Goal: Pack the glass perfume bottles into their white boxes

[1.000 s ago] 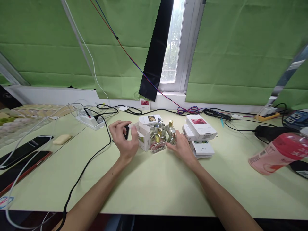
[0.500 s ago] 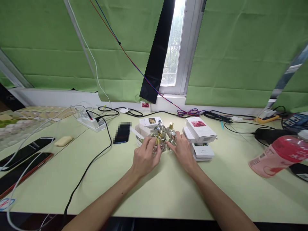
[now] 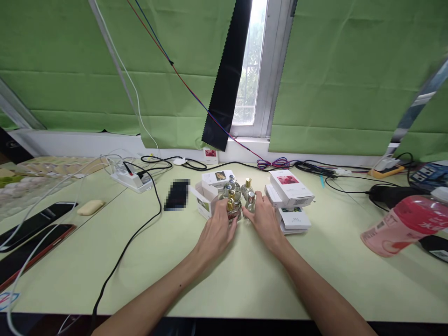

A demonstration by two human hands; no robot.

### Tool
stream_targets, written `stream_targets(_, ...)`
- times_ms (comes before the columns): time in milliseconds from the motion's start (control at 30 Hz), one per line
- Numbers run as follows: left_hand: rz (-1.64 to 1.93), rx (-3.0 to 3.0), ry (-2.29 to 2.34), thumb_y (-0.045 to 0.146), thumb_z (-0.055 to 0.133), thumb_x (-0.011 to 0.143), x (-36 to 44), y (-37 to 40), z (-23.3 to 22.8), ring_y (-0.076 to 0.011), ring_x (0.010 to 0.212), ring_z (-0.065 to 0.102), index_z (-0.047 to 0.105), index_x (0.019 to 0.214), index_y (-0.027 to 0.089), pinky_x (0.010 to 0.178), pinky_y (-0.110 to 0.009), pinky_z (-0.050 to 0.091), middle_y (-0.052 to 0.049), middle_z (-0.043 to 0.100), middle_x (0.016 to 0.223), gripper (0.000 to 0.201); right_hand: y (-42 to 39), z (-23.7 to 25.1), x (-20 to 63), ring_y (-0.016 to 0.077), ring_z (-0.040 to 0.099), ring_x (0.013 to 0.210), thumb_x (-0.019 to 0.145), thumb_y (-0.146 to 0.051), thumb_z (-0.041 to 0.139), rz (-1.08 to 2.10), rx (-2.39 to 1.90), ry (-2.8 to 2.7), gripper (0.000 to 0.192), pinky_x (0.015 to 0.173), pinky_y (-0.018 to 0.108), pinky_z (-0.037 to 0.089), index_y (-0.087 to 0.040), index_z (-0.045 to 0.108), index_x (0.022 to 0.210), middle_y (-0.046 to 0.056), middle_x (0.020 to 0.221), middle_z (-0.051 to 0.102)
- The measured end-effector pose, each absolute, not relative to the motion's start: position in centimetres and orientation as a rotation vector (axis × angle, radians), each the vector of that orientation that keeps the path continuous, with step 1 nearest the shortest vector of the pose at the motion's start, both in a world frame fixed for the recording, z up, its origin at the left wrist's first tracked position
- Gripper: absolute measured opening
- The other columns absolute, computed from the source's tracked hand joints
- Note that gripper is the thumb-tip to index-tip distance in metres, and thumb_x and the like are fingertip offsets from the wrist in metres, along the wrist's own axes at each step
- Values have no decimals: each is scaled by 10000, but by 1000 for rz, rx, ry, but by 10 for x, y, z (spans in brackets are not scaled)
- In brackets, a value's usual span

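Between both hands, left hand (image 3: 217,229) and right hand (image 3: 265,220) cup upright perfume bottles (image 3: 234,205), caps up.

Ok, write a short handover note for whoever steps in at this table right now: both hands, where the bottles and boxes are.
Left hand: on the near gold-capped bottle, fingers curled around its left side.
Right hand: touching the silver-capped bottle; grip unclear.
Bottle cluster stands mid-table, all out of their boxes.
Open white box sits just left of the cluster; stacked closed boxes just right.
Dark phone lies further left on the table.
No bottle is boxed yet.
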State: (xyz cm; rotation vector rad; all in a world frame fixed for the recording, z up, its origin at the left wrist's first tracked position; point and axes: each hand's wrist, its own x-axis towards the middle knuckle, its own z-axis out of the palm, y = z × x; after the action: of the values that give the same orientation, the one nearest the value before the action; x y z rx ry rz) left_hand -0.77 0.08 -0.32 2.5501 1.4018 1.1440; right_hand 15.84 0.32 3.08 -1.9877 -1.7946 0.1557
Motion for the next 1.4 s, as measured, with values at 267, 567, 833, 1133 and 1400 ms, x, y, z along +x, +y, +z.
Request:
stream_targets(267, 1136, 2417, 1327, 236, 495, 960, -9, 6, -9, -310, 1105, 651, 313, 1420, 213, 820, -452, 594, -181, 531, 1344, 496, 1, 32, 159, 251, 701, 933, 975, -401, 629, 151, -2014, -1817, 367, 670, 267, 419, -178, 498, 1235, 109, 1078, 659)
stream_targets(567, 1077, 2343, 1376, 231, 528, 942, -10, 11, -12, -313, 1042, 683, 330, 1431, 208, 819, -476, 595, -171, 597, 1309, 529, 2, 29, 162, 257, 668, 1006, 987, -388, 604, 310, -1915, -1791, 389, 775, 270, 442, -175, 523, 1302, 118, 1083, 640)
stream_targets(833, 1096, 2352, 1321, 218, 534, 931, -11, 12, -11, -324, 1151, 652, 327, 1448, 212, 897, -487, 586, -170, 587, 1330, 556, 4, 30, 163, 239, 650, 943, 985, -376, 580, 379, -1894, -1822, 257, 781, 266, 436, -171, 598, 1138, 94, 996, 666)
stream_targets(1133, 1088, 2325, 1349, 208, 528, 936, -8, 9, -8, -323, 1156, 652, 310, 1474, 209, 897, -491, 587, -180, 576, 1369, 580, 4, 30, 166, 230, 643, 809, 965, -406, 597, 387, -1903, -1818, 238, 651, 271, 404, -180, 532, 1000, 98, 953, 679)
stream_targets(1400, 1062, 2305, 1332, 187, 526, 937, -9, 9, -8, -304, 1121, 659, 311, 1474, 221, 897, -481, 579, -167, 590, 1344, 580, 8, 28, 173, 218, 656, 781, 954, -406, 611, 428, -1906, -1880, 242, 615, 257, 394, -188, 509, 980, 89, 926, 680)
